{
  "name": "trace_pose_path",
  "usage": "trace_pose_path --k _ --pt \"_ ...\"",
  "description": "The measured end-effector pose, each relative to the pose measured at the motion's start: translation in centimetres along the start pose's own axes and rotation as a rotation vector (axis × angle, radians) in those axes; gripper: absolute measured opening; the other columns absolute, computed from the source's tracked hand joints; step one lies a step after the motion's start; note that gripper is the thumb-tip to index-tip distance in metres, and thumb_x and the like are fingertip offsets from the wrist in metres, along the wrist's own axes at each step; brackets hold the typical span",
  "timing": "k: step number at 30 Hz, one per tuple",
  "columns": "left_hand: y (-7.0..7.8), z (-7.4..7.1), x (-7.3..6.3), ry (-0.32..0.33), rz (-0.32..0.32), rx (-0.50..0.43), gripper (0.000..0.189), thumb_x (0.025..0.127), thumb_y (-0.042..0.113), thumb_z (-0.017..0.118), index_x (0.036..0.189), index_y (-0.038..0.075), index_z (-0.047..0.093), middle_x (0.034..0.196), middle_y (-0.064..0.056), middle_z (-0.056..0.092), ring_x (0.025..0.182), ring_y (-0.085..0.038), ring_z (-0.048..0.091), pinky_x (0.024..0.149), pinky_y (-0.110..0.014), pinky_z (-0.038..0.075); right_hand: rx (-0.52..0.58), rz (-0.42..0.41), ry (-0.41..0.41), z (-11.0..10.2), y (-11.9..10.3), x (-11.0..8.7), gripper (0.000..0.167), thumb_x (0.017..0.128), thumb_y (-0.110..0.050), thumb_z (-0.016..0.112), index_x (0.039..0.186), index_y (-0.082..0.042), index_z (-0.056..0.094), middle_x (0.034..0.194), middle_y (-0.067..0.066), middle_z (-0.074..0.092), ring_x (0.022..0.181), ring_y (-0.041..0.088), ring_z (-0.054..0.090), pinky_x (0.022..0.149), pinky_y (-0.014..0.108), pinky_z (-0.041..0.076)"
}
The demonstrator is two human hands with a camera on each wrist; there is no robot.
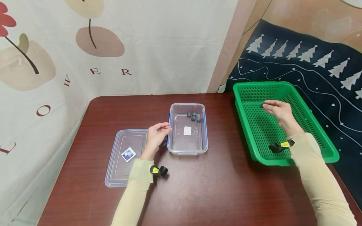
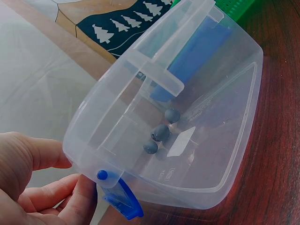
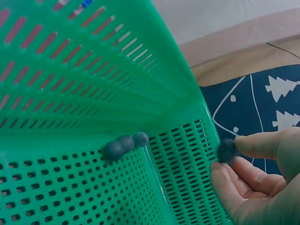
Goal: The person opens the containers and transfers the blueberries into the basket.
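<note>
My right hand (image 1: 280, 114) is over the green basket (image 1: 258, 155), pinching a blueberry (image 3: 227, 150) between thumb and fingertips. In the right wrist view three more blueberries (image 3: 125, 144) lie together on the basket floor near its wall. My left hand (image 1: 156, 138) holds the left rim of a clear plastic container (image 1: 181, 144), thumb on one side and fingers by a blue clip (image 2: 119, 194). Inside the container several blueberries (image 1: 193, 118) sit toward the back right, beside a white square label (image 1: 187, 131).
A clear lid (image 1: 118, 168) with a blue edge and a diamond sticker lies on the brown table (image 1: 198, 191), partly under my left forearm. A pale printed cloth (image 1: 164, 47) hangs behind the table. Dark blue fabric with white trees (image 1: 285, 67) is beyond the basket.
</note>
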State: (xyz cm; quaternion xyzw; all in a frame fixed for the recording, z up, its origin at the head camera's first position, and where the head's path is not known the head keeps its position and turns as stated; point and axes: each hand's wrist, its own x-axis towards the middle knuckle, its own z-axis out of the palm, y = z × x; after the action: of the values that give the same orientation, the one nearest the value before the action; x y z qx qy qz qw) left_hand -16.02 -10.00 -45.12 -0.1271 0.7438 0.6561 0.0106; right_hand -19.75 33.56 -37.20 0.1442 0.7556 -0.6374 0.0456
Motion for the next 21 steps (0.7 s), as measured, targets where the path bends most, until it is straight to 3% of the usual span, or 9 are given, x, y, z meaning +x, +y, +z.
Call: trace_pose_path --k 5,9,14,21 --pt "-0.1 0.0 0.1 -0.004 0.004 0.0 0.027 0.08 -0.002 0.068 0.106 -0.009 0.065 0.089 -0.013 0.067 0.067 -0.002 0.058 0.062 -0.018 0.048 -0.007 -0.005 0.013 0.1 -0.1 0.0 0.01 0.087 -0.019 0.066 0.095 -0.025 0.063 0.098 -0.012 0.054 0.085 -0.004 0.061 0.092 0.021 0.044" --pt "0.0 0.0 0.1 -0.003 0.001 -0.002 0.027 0.08 -0.002 0.068 0.106 -0.008 0.065 0.089 -0.013 0.067 0.067 -0.002 0.058 0.062 -0.018 0.048 0.067 -0.056 0.005 1.4 -1.0 -0.3 0.013 0.087 -0.011 0.066 0.088 -0.024 0.068 0.089 -0.013 0.061 0.085 0.0 0.063 0.079 0.016 0.049" --pt "0.1 0.0 -0.1 0.001 -0.002 -0.003 0.027 0.08 -0.002 0.068 0.106 -0.007 0.066 0.089 -0.014 0.067 0.068 -0.003 0.058 0.062 -0.019 0.049 0.167 -0.134 -0.062 4.5 -2.7 -0.5 0.02 0.085 -0.001 0.065 0.083 -0.02 0.072 0.083 -0.007 0.067 0.078 0.005 0.066 0.074 0.018 0.051" --pt "0.0 -0.1 0.0 0.005 -0.006 0.019 0.027 0.08 0.0 0.069 0.106 -0.006 0.066 0.09 -0.013 0.067 0.069 -0.005 0.058 0.061 -0.018 0.048 0.115 -0.17 -0.131 9.5 -4.0 -0.3 0.014 0.086 0.0 0.064 0.098 -0.005 0.069 0.086 -0.004 0.067 0.081 0.008 0.065 0.075 0.02 0.052"
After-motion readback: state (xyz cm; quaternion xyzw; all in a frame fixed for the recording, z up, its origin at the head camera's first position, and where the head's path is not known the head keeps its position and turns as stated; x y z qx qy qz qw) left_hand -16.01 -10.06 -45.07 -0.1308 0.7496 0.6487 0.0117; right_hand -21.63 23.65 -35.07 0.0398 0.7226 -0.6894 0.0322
